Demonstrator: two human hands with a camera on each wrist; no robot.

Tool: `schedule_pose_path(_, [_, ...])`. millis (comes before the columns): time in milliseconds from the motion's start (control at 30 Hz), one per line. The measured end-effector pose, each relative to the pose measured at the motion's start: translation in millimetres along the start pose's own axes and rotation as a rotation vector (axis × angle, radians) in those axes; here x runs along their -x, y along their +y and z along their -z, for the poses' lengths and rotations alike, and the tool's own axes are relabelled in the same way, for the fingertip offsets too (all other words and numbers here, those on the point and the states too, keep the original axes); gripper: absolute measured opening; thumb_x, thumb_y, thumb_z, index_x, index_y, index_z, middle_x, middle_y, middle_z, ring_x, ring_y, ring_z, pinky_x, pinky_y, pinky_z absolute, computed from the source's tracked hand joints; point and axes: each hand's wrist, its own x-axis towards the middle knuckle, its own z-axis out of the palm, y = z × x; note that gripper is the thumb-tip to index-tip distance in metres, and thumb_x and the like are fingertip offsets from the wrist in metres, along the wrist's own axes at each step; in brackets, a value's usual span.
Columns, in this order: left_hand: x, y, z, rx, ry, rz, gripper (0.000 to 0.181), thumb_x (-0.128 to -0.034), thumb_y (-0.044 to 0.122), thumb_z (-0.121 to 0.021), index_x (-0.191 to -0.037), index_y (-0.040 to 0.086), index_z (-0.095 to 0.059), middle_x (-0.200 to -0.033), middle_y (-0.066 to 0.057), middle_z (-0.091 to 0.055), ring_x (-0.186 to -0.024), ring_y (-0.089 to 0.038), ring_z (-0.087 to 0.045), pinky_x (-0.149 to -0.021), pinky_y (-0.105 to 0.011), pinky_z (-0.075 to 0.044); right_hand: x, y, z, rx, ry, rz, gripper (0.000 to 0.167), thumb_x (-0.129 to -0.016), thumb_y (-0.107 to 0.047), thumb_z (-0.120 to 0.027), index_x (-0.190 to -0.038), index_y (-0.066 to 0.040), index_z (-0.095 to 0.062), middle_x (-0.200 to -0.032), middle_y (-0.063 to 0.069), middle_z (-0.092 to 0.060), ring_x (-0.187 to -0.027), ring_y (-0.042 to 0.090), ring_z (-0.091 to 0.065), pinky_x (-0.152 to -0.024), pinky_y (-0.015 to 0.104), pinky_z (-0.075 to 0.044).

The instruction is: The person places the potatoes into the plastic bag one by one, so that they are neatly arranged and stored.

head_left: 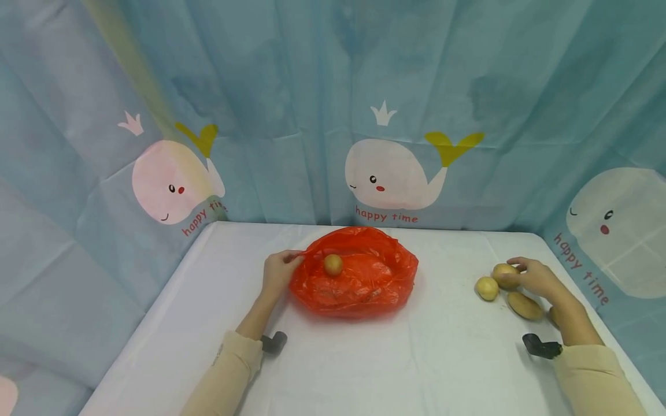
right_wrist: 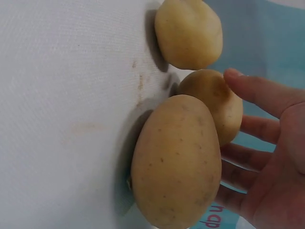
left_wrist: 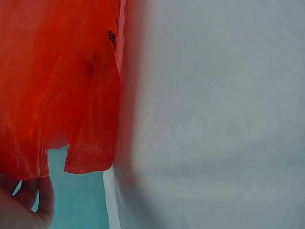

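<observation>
Red bag [head_left: 354,297] is pinched by the left hand [head_left: 278,274]; right hand [head_left: 539,279] has fingers spread around 1 potato [head_left: 501,273].

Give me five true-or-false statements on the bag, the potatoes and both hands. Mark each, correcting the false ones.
1. The left hand holds the edge of the red bag. True.
2. The right hand is at the loose potatoes. True.
3. The red bag is tied shut. False: its mouth is open.
4. The loose potatoes lie left of the red bag. False: they lie right of it.
5. A potato shows inside the red bag. True.
</observation>
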Motion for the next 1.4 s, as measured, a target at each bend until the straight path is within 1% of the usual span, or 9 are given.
schedule_pose_path(200, [-1.2, 0.5, -0.3, 0.004, 0.0, -0.01, 0.023, -0.0932, 0.019, -0.065, -0.109, 0.004, -0.074, -0.106, -0.014, -0.074, -0.102, -0.028, -0.065, -0.094, -0.044, -0.055, -1.5, 2, -2, -0.046, 0.004, -0.029, 0.083, -0.093, -0.053, -0.056, -0.14, 0.011, -0.032, -0.135, 0.044, -0.034, -0.119, 0.062, -0.037, -0.089, 0.071, -0.039])
schedule_pose_path(467, [0.1, -0.5, -0.2, 0.0, 0.002, -0.017, 0.023, -0.0933, 0.02, -0.065, -0.109, 0.005, -0.074, -0.106, -0.014, -0.074, -0.102, -0.028, -0.065, -0.094, -0.044, -0.055, -1.4, 0, -6, -0.08, -0.006, -0.061, 0.087, -0.092, -0.057, -0.055, -0.142, 0.01, -0.029, -0.136, 0.042, -0.032, -0.12, 0.06, -0.037, -0.088, 0.071, -0.04])
schedule_pose_path(633, [0.1, -2.3, -1.3, 0.003, -0.001, -0.013, 0.023, -0.0935, 0.02, -0.065, -0.109, 0.005, -0.073, -0.106, -0.014, -0.074, -0.103, -0.028, -0.065, -0.095, -0.044, -0.055, -1.5, 1, -9, -0.073, 0.019, -0.057, 0.088, -0.092, -0.058, -0.055, -0.142, 0.01, -0.03, -0.135, 0.042, -0.034, -0.118, 0.059, -0.04, -0.088, 0.069, -0.042])
schedule_pose_path(800, [-0.2, -2.9, -2.5, 0.004, -0.004, 0.001, 0.024, -0.0936, 0.021, -0.064, -0.11, 0.006, -0.073, -0.108, -0.013, -0.074, -0.104, -0.029, -0.064, -0.096, -0.044, -0.055, -3.0, 4, -11, -0.043, 0.055, -0.022, 0.083, -0.093, -0.055, -0.057, -0.139, 0.011, -0.034, -0.129, 0.042, -0.039, -0.112, 0.056, -0.046, -0.084, 0.064, -0.046])
schedule_pose_path(933, [0.1, -2.2, -2.5, 0.006, -0.006, 0.001, 0.024, -0.0934, 0.021, -0.064, -0.11, 0.005, -0.073, -0.108, -0.013, -0.074, -0.105, -0.029, -0.064, -0.096, -0.044, -0.054, -3.3, 5, -12, -0.026, 0.078, -0.005, 0.08, -0.093, -0.053, -0.057, -0.137, 0.012, -0.037, -0.126, 0.043, -0.042, -0.108, 0.055, -0.049, -0.08, 0.06, -0.048])
schedule_pose_path(1000, [0.4, -2.3, -2.6, 0.002, -0.004, -0.009, 0.024, -0.0934, 0.019, -0.064, -0.109, 0.005, -0.073, -0.107, -0.014, -0.074, -0.104, -0.029, -0.065, -0.096, -0.044, -0.055, -3.2, 6, -13, -0.023, 0.082, -0.005, 0.081, -0.093, -0.053, -0.057, -0.137, 0.012, -0.037, -0.126, 0.043, -0.042, -0.107, 0.055, -0.049, -0.08, 0.059, -0.048])
schedule_pose_path(1133, [0.5, -1.5, -2.1, -0.003, -0.004, -0.022, 0.023, -0.0936, 0.018, -0.064, -0.109, 0.004, -0.073, -0.107, -0.014, -0.074, -0.103, -0.029, -0.065, -0.095, -0.045, -0.055, -3.5, 4, -13, -0.027, 0.085, -0.011, 0.081, -0.093, -0.053, -0.056, -0.138, 0.012, -0.036, -0.127, 0.043, -0.041, -0.108, 0.055, -0.048, -0.08, 0.06, -0.048])
schedule_pose_path(1267, [0.6, 0.1, -1.8, 0.0, -0.005, -0.007, 0.024, -0.0936, 0.02, -0.064, -0.11, 0.005, -0.073, -0.107, -0.013, -0.074, -0.104, -0.028, -0.065, -0.095, -0.044, -0.055, -3.9, 3, -13, -0.037, 0.079, -0.033, 0.082, -0.093, -0.054, -0.056, -0.139, 0.011, -0.035, -0.128, 0.042, -0.04, -0.11, 0.055, -0.047, -0.082, 0.062, -0.048])
schedule_pose_path(1400, [0.0, -0.7, -3.5, 0.003, -0.01, 0.007, 0.024, -0.0936, 0.021, -0.065, -0.11, 0.006, -0.073, -0.107, -0.013, -0.074, -0.103, -0.027, -0.065, -0.095, -0.043, -0.055, -2.7, 4, -12, -0.023, 0.081, -0.03, 0.082, -0.092, -0.054, -0.057, -0.136, 0.012, -0.037, -0.127, 0.044, -0.041, -0.108, 0.056, -0.048, -0.082, 0.061, -0.047])
